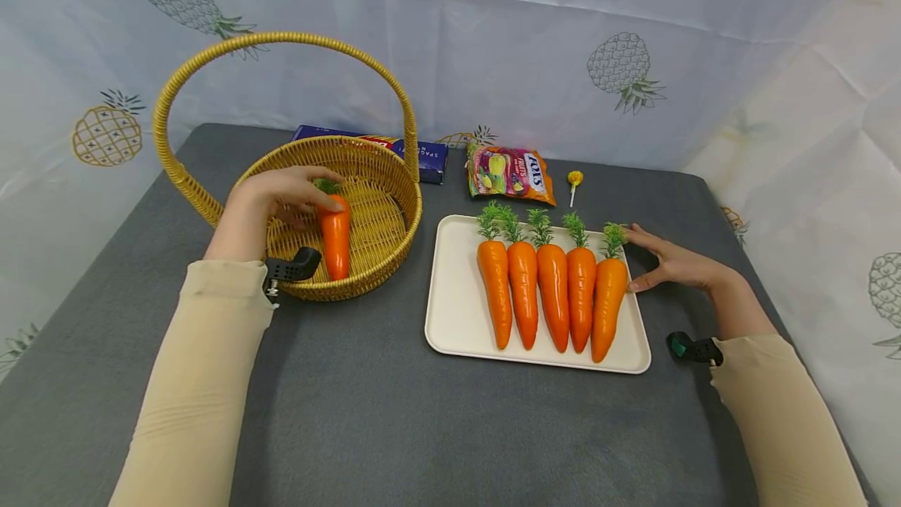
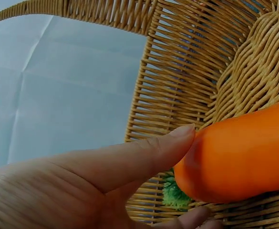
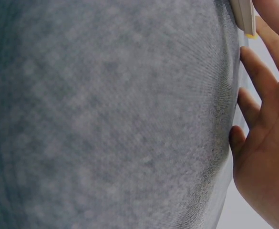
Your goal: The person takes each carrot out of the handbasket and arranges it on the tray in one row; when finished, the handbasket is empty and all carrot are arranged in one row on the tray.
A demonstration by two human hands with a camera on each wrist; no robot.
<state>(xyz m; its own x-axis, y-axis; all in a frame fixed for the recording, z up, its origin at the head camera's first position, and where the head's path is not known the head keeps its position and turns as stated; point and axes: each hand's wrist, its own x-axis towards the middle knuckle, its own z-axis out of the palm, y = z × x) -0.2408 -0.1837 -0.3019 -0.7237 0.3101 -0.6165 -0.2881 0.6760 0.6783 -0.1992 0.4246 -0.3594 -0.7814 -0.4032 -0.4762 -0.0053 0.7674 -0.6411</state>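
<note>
Inside the yellow wicker basket (image 1: 373, 272), my left hand (image 1: 288, 186) holds an orange carrot (image 1: 336, 237) near its leafy end. In the left wrist view the thumb (image 2: 163, 150) presses on the carrot's thick top, with fingertips just below it and a bit of green leaf (image 2: 175, 193) showing between. The narrow end points toward the basket's near side. My right hand (image 1: 679, 263) is at the right edge of a cream tray (image 1: 457, 296), fingers spread, thumb by the rim. Several carrots (image 1: 553, 280) lie side by side on that tray, leafy tops away from me.
Behind the basket lies a blue spaghetti box (image 1: 432, 161). A bright sweets bag (image 1: 510, 173) and a yellow lollipop (image 1: 575, 178) lie beyond the tray. The basket's tall handle (image 1: 281, 37) arches over it. White pineapple-print cloth (image 1: 493, 77) hangs behind the grey table (image 1: 394, 413).
</note>
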